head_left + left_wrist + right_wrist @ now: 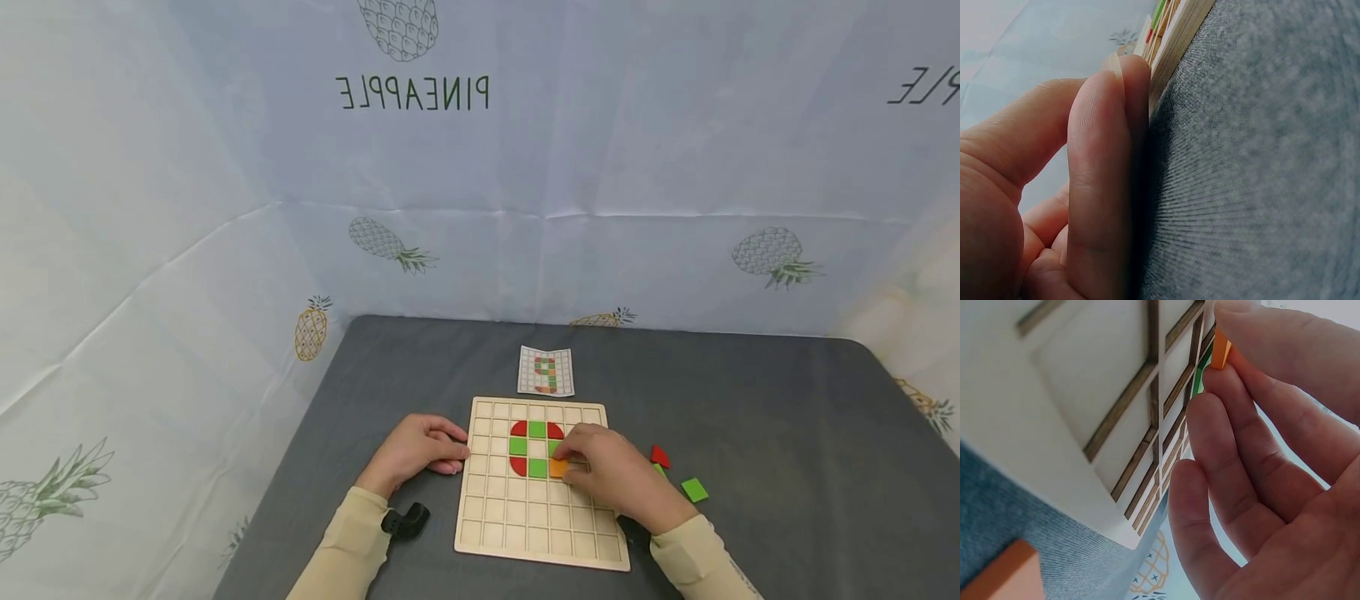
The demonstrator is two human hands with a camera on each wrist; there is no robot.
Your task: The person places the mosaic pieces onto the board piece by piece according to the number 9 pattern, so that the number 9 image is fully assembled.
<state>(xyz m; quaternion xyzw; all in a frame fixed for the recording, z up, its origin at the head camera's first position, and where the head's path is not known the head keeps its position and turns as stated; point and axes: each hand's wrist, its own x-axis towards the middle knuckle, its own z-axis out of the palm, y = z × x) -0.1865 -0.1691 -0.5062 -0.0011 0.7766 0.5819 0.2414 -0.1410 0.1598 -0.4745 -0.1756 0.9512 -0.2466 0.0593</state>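
A wooden grid board (pixel 510 521) lies on the dark table. On it, red rounded-corner tiles (pixel 518 467) and green square tiles (pixel 537 468) form a ring around one bare cell. My right hand (pixel 618 471) pinches an orange square tile (pixel 558 468) between thumb and finger at the ring's near right corner. In the right wrist view the orange tile (pixel 1220 351) stands tilted at the grid, the other fingers beside it. At the board's left edge rests my left hand (pixel 415 452), fingers loosely bent, thumb and fingertip touching the wooden side.
Beyond the board lies a small printed card (pixel 526 382) showing a coloured grid pattern. Right of the board are a loose red tile (pixel 660 456) and a green square (pixel 694 489), with another green piece partly hidden by the right hand. Pineapple-printed cloth (pixel 525 275) hangs behind the table.
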